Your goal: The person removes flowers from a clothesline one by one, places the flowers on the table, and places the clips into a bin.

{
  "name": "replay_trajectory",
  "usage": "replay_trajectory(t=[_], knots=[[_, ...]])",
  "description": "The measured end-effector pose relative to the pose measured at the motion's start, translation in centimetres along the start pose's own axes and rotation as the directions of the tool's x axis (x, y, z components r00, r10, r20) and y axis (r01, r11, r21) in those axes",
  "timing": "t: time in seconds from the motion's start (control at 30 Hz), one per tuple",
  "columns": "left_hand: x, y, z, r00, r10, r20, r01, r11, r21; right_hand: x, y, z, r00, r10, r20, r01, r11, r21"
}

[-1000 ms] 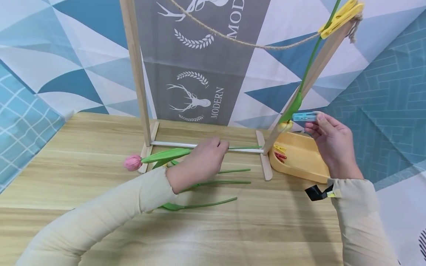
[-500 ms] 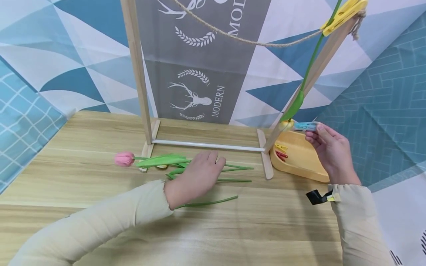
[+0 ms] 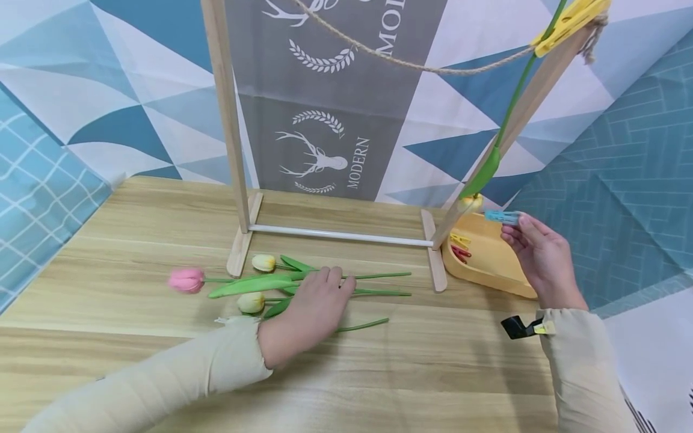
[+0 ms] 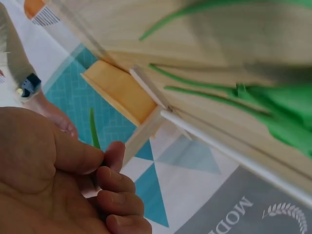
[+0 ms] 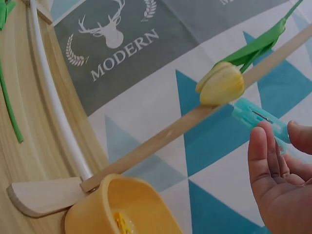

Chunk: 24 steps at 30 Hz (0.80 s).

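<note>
My left hand (image 3: 311,310) is over the tulips lying on the table and pinches the stem of a pink tulip (image 3: 186,280), whose head points left. In the left wrist view, the stem's green end (image 4: 93,127) sticks out past the thumb and finger. Under and beside that hand lie yellow-white tulips (image 3: 263,262), their stems pointing right. My right hand (image 3: 545,261) pinches a light-blue clothespin (image 3: 502,217) between thumb and fingers, above the yellow tray. Close to the clothespin, a yellow tulip (image 5: 222,84) hangs head down.
A wooden frame with a left post (image 3: 230,120), a right post (image 3: 514,126) and a white bottom bar (image 3: 341,234) stands at the back. A rope (image 3: 400,62) spans it; a yellow clothespin (image 3: 571,27) clips the hanging tulip there. The tray (image 3: 489,278) contains yellow and red clothespins (image 3: 461,253).
My left hand has moved from near the white bar toward me and slightly left, carrying the pink tulip. The right hand has lowered a little with the blue clothespin.
</note>
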State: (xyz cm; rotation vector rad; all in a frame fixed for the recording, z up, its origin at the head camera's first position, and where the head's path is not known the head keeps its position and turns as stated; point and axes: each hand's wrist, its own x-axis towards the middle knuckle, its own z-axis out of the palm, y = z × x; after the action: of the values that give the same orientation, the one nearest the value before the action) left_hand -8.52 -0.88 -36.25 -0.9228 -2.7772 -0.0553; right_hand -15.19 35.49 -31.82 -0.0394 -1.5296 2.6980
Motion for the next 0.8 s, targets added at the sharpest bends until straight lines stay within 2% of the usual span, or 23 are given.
replay_trajectory(t=[0.3, 0.57, 0.8], knots=[[-1.8, 1.0, 0.8, 0.998, -0.051, 0.022, 0.053, 0.994, -0.093, 0.1, 0.8, -1.2, 0.999, 0.038, -0.031, -0.038, 0.999, 0.009], [-3.4, 1.4, 1.8, 0.999, -0.052, 0.000, 0.052, 0.997, -0.060, 0.4, 1.5, -2.6, 0.999, 0.032, 0.024, -0.032, 0.999, 0.017], [-4.4, 1.9, 2.1, 0.995, -0.077, 0.058, 0.083, 0.992, -0.099, 0.8, 2.2, -3.9, 0.999, 0.045, 0.012, -0.045, 0.999, -0.001]])
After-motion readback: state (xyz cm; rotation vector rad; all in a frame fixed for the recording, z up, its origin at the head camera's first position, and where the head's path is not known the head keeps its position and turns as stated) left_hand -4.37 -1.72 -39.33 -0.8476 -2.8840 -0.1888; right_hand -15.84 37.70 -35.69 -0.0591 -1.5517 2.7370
